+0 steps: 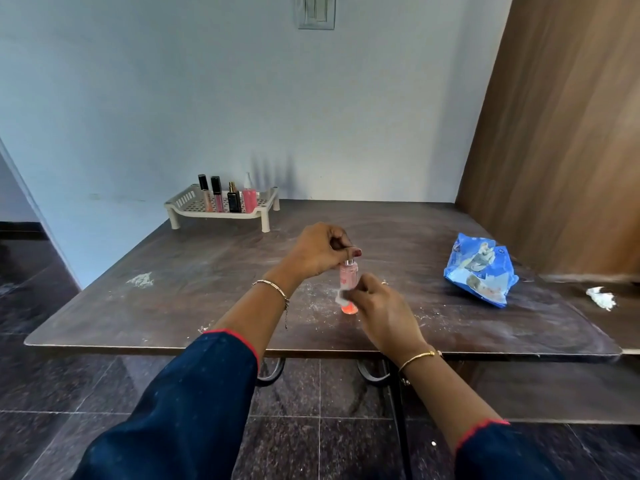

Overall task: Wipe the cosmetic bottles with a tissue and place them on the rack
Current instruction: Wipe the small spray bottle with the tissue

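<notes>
Left hand (320, 249): fingertips pinching the pink spray bottle (348, 276) at its top.
Right hand (381, 310): fingers curled, pressing a white tissue (341, 296) on its lower half.
Bottle: upright, near-centre over the table (207, 271).
Rack (183, 201): far left, four cosmetic bottles (234, 199) standing.

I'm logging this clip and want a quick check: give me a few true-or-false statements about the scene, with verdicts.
1. The left hand grips the top of the pink bottle. True.
2. The rack holds six bottles. False: four stand on it.
3. The right hand holds a tissue against the pink bottle. True.
4. The blue packet lies on the rack. False: it lies on the table, right of the hands.
5. The rack stands at the table's near edge. False: it stands at the far edge, by the wall.
</notes>
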The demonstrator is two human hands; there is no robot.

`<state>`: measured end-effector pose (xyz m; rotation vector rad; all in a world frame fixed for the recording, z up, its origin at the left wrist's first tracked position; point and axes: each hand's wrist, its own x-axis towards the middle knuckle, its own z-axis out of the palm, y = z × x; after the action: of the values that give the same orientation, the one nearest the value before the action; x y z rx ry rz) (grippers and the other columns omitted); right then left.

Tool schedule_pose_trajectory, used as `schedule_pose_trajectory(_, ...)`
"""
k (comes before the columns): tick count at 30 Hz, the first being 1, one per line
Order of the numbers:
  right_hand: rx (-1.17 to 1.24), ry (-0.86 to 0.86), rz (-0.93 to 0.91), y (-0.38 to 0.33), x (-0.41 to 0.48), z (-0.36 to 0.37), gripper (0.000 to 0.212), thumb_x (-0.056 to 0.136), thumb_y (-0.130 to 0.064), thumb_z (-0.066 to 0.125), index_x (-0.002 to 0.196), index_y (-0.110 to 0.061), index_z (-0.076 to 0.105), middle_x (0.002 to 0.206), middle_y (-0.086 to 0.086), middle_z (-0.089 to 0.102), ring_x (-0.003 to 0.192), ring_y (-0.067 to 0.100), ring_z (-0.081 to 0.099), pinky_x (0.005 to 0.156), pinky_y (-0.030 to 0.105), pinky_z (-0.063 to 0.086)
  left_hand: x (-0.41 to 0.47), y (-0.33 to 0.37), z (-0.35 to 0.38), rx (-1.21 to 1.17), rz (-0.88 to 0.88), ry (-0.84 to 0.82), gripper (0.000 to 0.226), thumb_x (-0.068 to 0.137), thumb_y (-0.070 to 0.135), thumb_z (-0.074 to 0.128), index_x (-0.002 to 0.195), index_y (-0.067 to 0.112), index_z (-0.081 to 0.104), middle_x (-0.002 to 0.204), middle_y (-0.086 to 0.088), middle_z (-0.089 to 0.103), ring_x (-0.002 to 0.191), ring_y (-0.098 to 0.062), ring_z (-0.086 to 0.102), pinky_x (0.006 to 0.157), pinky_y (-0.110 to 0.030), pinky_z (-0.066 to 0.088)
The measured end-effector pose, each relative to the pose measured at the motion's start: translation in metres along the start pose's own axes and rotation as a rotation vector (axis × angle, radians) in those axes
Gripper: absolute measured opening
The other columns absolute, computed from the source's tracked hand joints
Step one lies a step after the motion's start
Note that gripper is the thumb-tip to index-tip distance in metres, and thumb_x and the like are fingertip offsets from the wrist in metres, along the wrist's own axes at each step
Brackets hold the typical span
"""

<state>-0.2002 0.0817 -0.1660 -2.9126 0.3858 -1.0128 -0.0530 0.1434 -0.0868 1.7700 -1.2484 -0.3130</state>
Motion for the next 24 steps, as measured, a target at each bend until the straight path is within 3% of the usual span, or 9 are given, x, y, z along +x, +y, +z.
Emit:
schedule_pose_trajectory(5,-0.059,-0.239,-0.02,0.001,-0.006,0.005,0.026,0.088,-0.01,0.057,0.112,-0.014,0.067,0.111,0.004,0.055,0.09,0.028,0.06,0.072,0.038,0.052,0.002,0.0,-0.002,-0.059,-0.04,-0.019,0.019,0.077,0.011,0.076,0.086,-0.003,0.068,0.067,0.001,0.065,0.057,-0.001,0.063,0.061,-0.022,0.059)
schedule_pose_trajectory(7,-0.061,-0.231,-0.05,0.001,-0.005,0.001,0.025,0.085,-0.009,0.061,0.108,-0.014,0.067,0.106,0.006,0.056,0.084,0.029,0.06,0.065,0.038,0.052,0.002,0.001,-0.001,-0.058,-0.043,-0.018,0.017,0.076,0.012,0.077,0.085,-0.001,0.069,0.067,0.002,0.065,0.06,-0.004,0.064,0.065,-0.025,0.06)
schedule_pose_trajectory(10,-0.053,-0.039,-0.052,0.006,0.004,-0.008,0.028,0.072,-0.001,0.07,0.097,-0.012,0.066,0.096,0.009,0.061,0.063,0.029,0.059,0.045,0.037,0.05,0.005,0.003,0.002,-0.002,-0.012,-0.016,0.016,0.075,0.014,0.078,0.083,0.002,0.071,0.069,0.004,0.067,0.06,0.001,0.063,0.067,-0.018,0.057)
schedule_pose_trajectory(12,-0.08,0.101,-0.052,0.007,0.018,-0.015,0.029,0.072,0.001,0.068,0.098,-0.012,0.067,0.095,0.009,0.061,0.059,0.028,0.056,0.043,0.035,0.048,0.005,0.005,0.004,0.077,0.029,-0.011,0.013,0.076,0.015,0.078,0.084,0.005,0.074,0.072,0.003,0.068,0.06,0.004,0.06,0.061,-0.006,0.05)
schedule_pose_trajectory(15,-0.103,0.19,-0.088,0.006,0.027,-0.016,0.024,0.081,-0.006,0.056,0.101,-0.012,0.068,0.096,0.008,0.059,0.062,0.028,0.056,0.044,0.034,0.047,0.005,0.005,0.005,0.121,0.05,0.008,0.009,0.077,0.016,0.077,0.081,0.009,0.074,0.076,0.002,0.07,0.062,0.002,0.059,0.055,-0.003,0.044)
schedule_pose_trajectory(19,-0.119,0.087,-0.105,0.01,0.011,-0.007,0.028,0.081,-0.003,0.059,0.106,-0.013,0.064,0.101,0.007,0.06,0.068,0.028,0.056,0.048,0.036,0.047,0.004,0.003,0.005,0.105,0.061,0.02,0.013,0.076,0.02,0.078,0.082,0.009,0.075,0.078,0.002,0.072,0.065,0.003,0.06,0.063,-0.006,0.048)
schedule_pose_trajectory(24,-0.18,-0.063,-0.202,0.004,-0.007,-0.003,0.026,0.082,-0.016,0.043,0.089,-0.012,0.067,0.088,0.005,0.057,0.064,0.025,0.055,0.038,0.031,0.039,0.006,-0.001,0.004,0.047,0.044,0.021,0.016,0.074,0.018,0.08,0.083,0.005,0.074,0.077,-0.001,0.071,0.064,-0.002,0.061,0.068,-0.021,0.057)
